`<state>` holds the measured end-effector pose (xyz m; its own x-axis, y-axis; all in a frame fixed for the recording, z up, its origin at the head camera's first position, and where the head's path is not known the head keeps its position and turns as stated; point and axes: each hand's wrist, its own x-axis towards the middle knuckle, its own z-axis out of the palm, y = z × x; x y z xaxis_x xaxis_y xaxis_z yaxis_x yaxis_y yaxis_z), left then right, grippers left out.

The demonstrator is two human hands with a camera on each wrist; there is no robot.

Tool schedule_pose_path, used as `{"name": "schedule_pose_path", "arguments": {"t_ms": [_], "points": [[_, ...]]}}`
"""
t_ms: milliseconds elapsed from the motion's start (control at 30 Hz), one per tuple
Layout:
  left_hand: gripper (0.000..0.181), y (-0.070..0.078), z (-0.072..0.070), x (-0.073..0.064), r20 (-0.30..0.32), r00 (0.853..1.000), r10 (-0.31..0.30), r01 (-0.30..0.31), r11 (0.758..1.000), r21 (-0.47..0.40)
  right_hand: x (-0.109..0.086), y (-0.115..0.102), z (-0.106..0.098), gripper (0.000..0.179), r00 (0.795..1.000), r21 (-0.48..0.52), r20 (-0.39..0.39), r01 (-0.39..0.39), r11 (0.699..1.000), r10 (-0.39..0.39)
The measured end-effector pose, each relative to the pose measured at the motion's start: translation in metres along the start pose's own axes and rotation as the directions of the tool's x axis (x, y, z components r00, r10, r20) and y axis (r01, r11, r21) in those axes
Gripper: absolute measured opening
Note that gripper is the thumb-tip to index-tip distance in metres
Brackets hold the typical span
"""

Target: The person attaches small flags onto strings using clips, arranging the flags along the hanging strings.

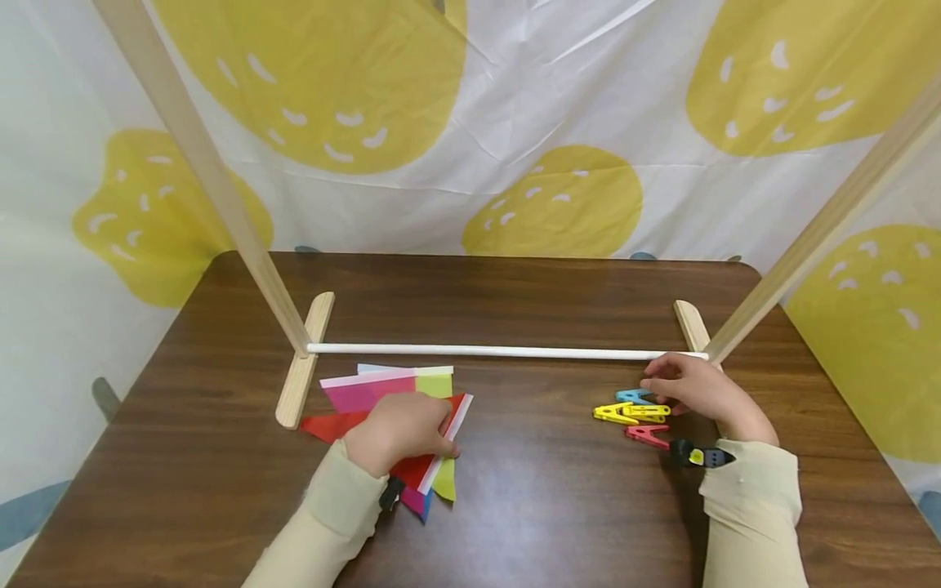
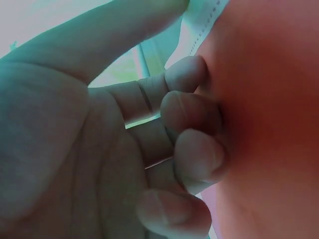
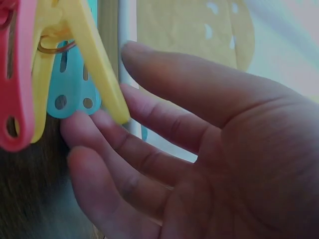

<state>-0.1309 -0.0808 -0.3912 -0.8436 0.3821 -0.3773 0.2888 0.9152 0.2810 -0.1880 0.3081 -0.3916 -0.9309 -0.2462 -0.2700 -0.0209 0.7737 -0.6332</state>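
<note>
Yellow clothespins [image 1: 643,412] toward the surface's right edge [image 1: 816,392] want handle-end squeezing; right hand [image 1: 706,388], fingers spread; left hand [image 1: 403,429] touching red pennant [image 1: 413,471], pinch unclear.

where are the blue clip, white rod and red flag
blue clip [image 3: 72,89]: right wrist view, one handle
white rod [image 1: 507,352]: head view, middle of its length
red flag [image 2: 269,129]: left wrist view, its broad face

The person wore pale cream sleeves [image 1: 753,523] with broad cuffs [image 1: 768,478]; a black wrist device [image 1: 715,457] (marked with a yellow-green patch [image 1: 696,456]) sat beneath the right one.
</note>
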Motion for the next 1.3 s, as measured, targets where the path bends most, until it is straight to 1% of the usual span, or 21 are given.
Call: {"name": "schedule_pose_path", "arguments": {"t_ms": [133,300,367,533,733,900,1033,1200,1300], "points": [[0.035,0.001,0.001,0.0,-0.014,1.0,0.01,-0.01,1.0,0.024,0.001,0.0,0.002,0.042,1.0,-0.007,0.005,0.019,1.0,-0.019],[0.035,0.003,0.001,-0.001,-0.033,0.999,0.027,-0.026,0.999,0.041,0.003,0.003,0.004,0.031,0.999,-0.007,0.01,0.053,0.999,-0.053],[0.035,0.004,0.001,-0.001,-0.028,0.999,0.029,-0.028,0.999,0.04,0.004,0.004,0.005,0.029,0.998,-0.013,0.008,0.06,0.998,-0.06],[0.037,0.007,0.001,-0.002,-0.015,1.0,0.024,-0.023,0.999,0.042,0.005,0.006,0.006,0.026,0.996,-0.029,0.014,0.085,0.996,-0.084],[0.037,0.01,0.002,-0.004,-0.02,1.0,-0.001,0.001,0.999,0.049,0.006,0.006,0.007,0.018,0.995,-0.066,0.027,0.102,0.993,-0.1],[0.033,0.01,0.002,-0.004,-0.029,1.0,0.006,-0.004,0.998,0.067,0.007,0.008,0.008,0.014,0.994,-0.054,0.029,0.103,0.993,-0.101],[0.032,0.01,0.002,-0.004,-0.026,1.0,0.008,-0.006,0.998,0.065,0.008,0.01,0.008,0.013,0.995,-0.044,0.035,0.099,0.994,-0.097],[0.028,0.008,0.002,-0.003,-0.045,0.999,0.024,-0.02,0.996,0.089,0.007,0.01,0.008,0.009,0.995,-0.063,0.021,0.1,0.993,-0.099],[0.027,0.007,0.002,-0.002,-0.051,0.998,0.034,-0.029,0.995,0.092,0.007,0.008,0.008,0.008,0.996,-0.045,0.021,0.09,0.995,-0.089]]}}
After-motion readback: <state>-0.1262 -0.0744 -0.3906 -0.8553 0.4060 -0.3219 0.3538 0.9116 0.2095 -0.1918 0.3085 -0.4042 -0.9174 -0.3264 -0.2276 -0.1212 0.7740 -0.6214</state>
